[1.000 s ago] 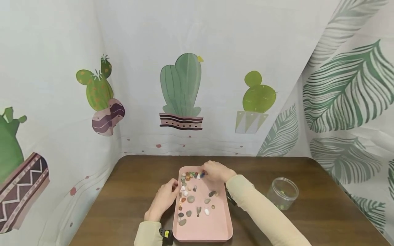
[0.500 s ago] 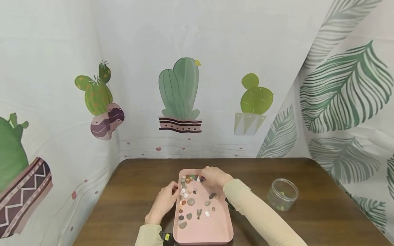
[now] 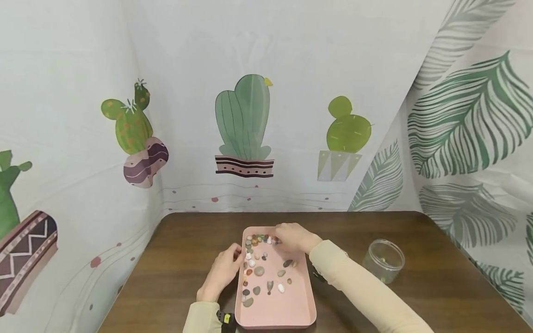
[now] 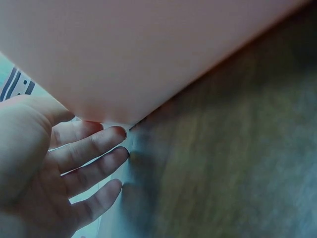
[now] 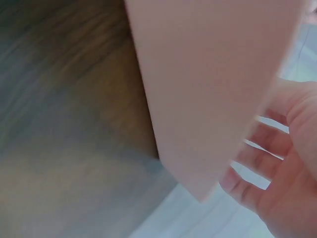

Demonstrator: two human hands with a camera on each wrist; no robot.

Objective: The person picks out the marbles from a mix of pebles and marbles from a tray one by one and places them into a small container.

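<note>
A pink rectangular tray (image 3: 291,310) lies on the table with small pebbles in it. Some pebbles line its left side and far edge; others, such as a white pebble (image 3: 281,288) and a round grey pebble (image 3: 259,271), lie scattered across the middle. My left hand (image 3: 225,268) rests at the tray's left wall, its fingers loosely spread in the left wrist view. Over the far right corner, my right hand (image 3: 293,237) reaches inside, fingertips at the end of the far row beside a small white stone (image 3: 269,240). The tray wall hides those fingertips in the right wrist view.
A clear round plastic jar (image 3: 385,263) with a few green bits inside stands right of the tray, beyond my right forearm. The brown wooden table (image 3: 187,240) ends at a curtain (image 3: 300,199) printed with cacti and leaves.
My right hand stays at the far right corner, with its fingers shifting slightly around the end of the pebble row. The left hand keeps its place; the head view tilts a little.
</note>
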